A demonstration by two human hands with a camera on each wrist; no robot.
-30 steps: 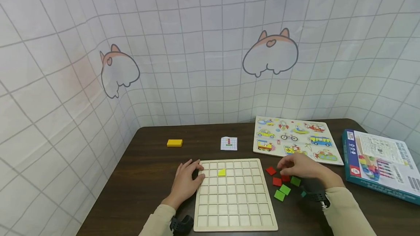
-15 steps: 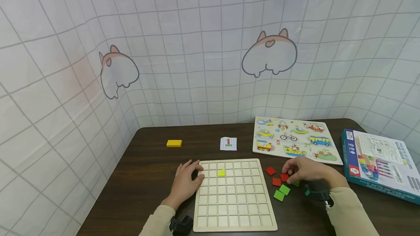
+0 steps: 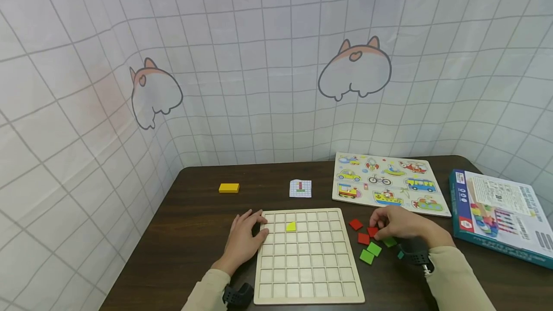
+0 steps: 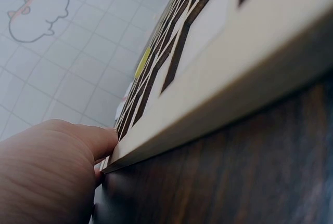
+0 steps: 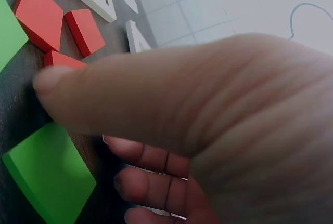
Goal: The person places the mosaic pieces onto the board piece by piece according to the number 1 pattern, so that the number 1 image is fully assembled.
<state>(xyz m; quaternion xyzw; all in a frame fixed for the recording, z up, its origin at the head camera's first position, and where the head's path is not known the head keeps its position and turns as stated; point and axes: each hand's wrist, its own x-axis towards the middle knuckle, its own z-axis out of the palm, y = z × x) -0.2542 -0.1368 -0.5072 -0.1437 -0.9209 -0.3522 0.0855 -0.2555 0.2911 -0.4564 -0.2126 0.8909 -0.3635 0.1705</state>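
Observation:
A pale wooden grid board (image 3: 308, 296) lies on the dark table, with a yellow tile (image 3: 291, 226) in an upper cell. My left hand (image 3: 244, 240) grips the board at its upper left corner; in the left wrist view the thumb (image 4: 99, 140) lies against the edge. To the right of the board, my right hand (image 3: 402, 226) pinches a red tile (image 3: 372, 232) between thumb and index finger. The thumb hides most of that tile in the right wrist view. Two more red tiles (image 3: 355, 224) and several green tiles (image 3: 366, 257) lie close by, one green partly under the hand.
A yellow block (image 3: 229, 188) and a small grid card (image 3: 300, 188) lie behind the board. A vehicle picture puzzle (image 3: 345, 186) sits at the back right, beside a teal-edged box (image 3: 505, 215). A white checked curtain (image 3: 259, 85) hangs behind the table.
My right hand has shifted slightly, and its thumb and index finger have come onto a red tile. The left hand and the board stay in place.

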